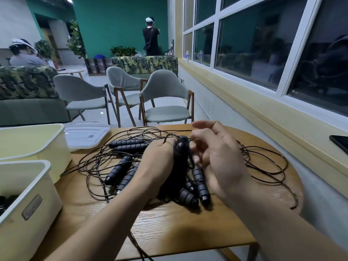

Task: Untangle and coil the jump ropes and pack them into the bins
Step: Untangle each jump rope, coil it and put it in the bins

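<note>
Ropes (199,183) lie in 1 tangled heap mid-worktop (178,228): several black ribbed handles (120,169) in the pile, thin dark cord (243,149) looping out wide to the right edge, a strand or 2 trailing off the near edge. Left hand (160,162) is clamped round a dark bunch at the heap's centre, 1 handle end (181,146) poking up past its knuckles. Right hand (216,159) is just beside it, fingers part-curled near that handle end. It's blurred, so can't tell whether it pinches cord or holds nothing. Step in hand, I'd judge: untangling, early on, freeing 1 rope from the rest, w/ coiling not yet begun for this lot. Next move prob. calls for the right hand to find the cord running from the held handle and draw it clear loop by loop, not yanking, since the loops cross each other a lot and a hard pull could tighten a knot or drag handles off the worktop. 2 cream bins at left: near bin (37,204) shows something dark inside at its far left, poss. ropes already packed, too little visible to be sure; far bin (37,144) behind it, inside not visible. A white lid (84,134) lies flat beside the far bin. Dark phone (339,145) on the sill, far right, well apart.
</note>
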A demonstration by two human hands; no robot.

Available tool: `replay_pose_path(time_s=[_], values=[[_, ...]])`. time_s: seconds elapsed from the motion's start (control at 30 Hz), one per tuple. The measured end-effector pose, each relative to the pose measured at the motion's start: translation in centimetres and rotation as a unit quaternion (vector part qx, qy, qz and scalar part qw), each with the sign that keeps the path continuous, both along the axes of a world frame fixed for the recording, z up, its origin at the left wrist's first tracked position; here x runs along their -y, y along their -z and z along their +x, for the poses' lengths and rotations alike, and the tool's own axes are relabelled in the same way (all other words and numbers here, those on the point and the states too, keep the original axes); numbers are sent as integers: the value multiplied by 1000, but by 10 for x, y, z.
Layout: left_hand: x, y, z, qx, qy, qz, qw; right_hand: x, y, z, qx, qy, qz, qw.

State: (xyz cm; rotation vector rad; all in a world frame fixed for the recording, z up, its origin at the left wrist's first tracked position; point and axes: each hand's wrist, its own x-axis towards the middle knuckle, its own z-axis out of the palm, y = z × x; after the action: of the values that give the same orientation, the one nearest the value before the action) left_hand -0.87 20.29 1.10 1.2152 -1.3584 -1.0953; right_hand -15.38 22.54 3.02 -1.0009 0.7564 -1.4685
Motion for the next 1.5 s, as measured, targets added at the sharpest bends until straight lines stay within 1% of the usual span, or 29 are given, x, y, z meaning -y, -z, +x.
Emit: replay_pose_path(time_s=[0.03,0.07,0.13,0.17,0.23,0.33,0.4,0.43,0.47,0.53,0.67,0.7,0.77,0.8,0.83,0.87,0.97,1.03,1.07,1.17,1.27,1.33,1.43,1.47,1.5], values=[[0,-2,5,32,1,4,999,1,0,-4,-85,3,-25,996],[-1,-4,8,61,6,9,998,1,-1,-8,-172,-4,-50,984],[-3,-7,11,106,16,15,994,0,-3,-18,-313,-52,-78,945],[-4,-8,12,129,13,15,991,0,-5,-22,-363,-77,-86,925],[-4,-8,14,179,5,23,984,-1,-6,-28,-416,-114,-100,897],[-3,-9,15,261,-4,43,964,1,-3,-32,-455,-148,-87,874],[-3,-9,14,306,-23,39,951,3,1,-31,-508,-143,-105,843],[-3,-10,13,329,-29,32,943,4,4,-29,-526,-132,-122,832],[-3,-10,11,349,-31,28,936,4,7,-27,-531,-121,-133,828],[-2,-11,10,357,-30,27,933,5,10,-26,-523,-102,-132,836],[-1,-13,16,337,1,43,941,7,11,-26,-463,-95,-86,877],[-1,-14,19,323,11,45,945,8,12,-27,-465,-95,-81,876],[-2,-17,28,266,41,42,962,9,14,-29,-494,-91,-76,861],[-2,-19,33,224,61,43,972,10,16,-30,-496,-91,-68,861],[-3,-20,38,185,86,48,978,10,18,-30,-482,-95,-57,869],[-3,-22,43,152,118,51,980,10,19,-29,-456,-103,-42,883],[-1,-25,55,73,189,29,979,13,21,-30,-336,-140,18,931],[1,-24,58,8,205,30,978,12,18,-28,-272,-182,50,943],[3,-23,58,-18,204,30,978,9,16,-26,-238,-204,62,948],[12,-19,54,-45,163,3,986,0,13,-21,-145,-254,75,953],[17,-23,53,-96,95,7,991,-5,15,-21,-104,-269,65,955],[18,-23,55,-92,65,15,994,-6,17,-20,-96,-264,63,958],[15,-24,55,-77,56,-1,995,-3,23,-16,-90,-252,83,960],[13,-25,55,-72,37,-14,997,-2,25,-15,-109,-238,83,961],[11,-28,55,-74,18,-27,997,0,28,-16,-151,-219,70,961]])
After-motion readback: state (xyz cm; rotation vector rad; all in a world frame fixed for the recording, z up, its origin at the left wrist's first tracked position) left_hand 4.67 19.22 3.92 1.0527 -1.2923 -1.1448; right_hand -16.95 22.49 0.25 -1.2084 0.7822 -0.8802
